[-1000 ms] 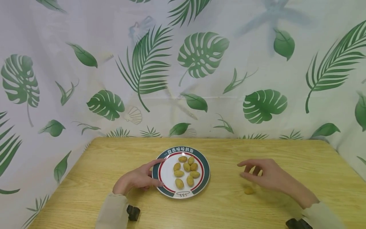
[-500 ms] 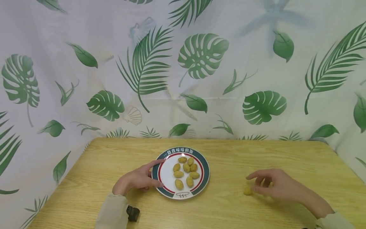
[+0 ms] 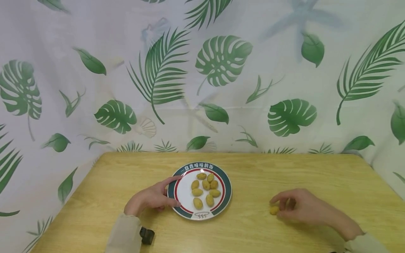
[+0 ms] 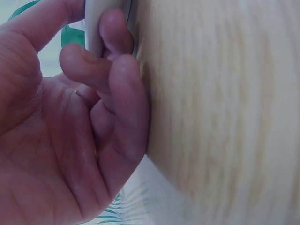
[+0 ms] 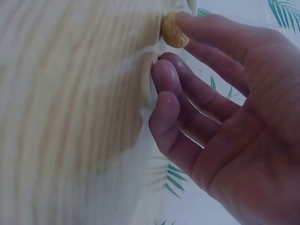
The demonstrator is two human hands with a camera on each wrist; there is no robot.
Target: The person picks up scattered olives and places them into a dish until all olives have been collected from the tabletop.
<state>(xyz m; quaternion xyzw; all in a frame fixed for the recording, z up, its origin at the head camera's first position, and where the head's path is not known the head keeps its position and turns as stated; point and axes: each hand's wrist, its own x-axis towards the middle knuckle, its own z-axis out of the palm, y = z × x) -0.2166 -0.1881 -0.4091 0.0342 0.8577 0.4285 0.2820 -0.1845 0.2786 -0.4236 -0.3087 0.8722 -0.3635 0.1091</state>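
Observation:
My left hand [image 3: 152,197] grips the left rim of a round white plate [image 3: 186,186] with a dark teal and red border. Thumb and index finger lie over the rim, and in the left wrist view other fingers curl against the underside of the plate [image 4: 93,30]. Several small yellow oval fruits [image 3: 210,200] lie on the plate. To the right, my right hand [image 3: 300,207] is low over the table, pinching a single yellow fruit [image 3: 274,210] between thumb and index finger. In the right wrist view the thumb tip overlaps this wrinkled fruit [image 5: 174,32]; the remaining fingers curl below it.
Both hands work over a light wooden table [image 3: 246,232]. Behind it hangs a white curtain [image 3: 240,119] printed with green leaves. A small black device [image 3: 147,235] is worn at the left wrist.
My right hand has moved right and down toward me, onto the single fruit, and its thumb and index finger have drawn together around it. The left hand and plate stay put.

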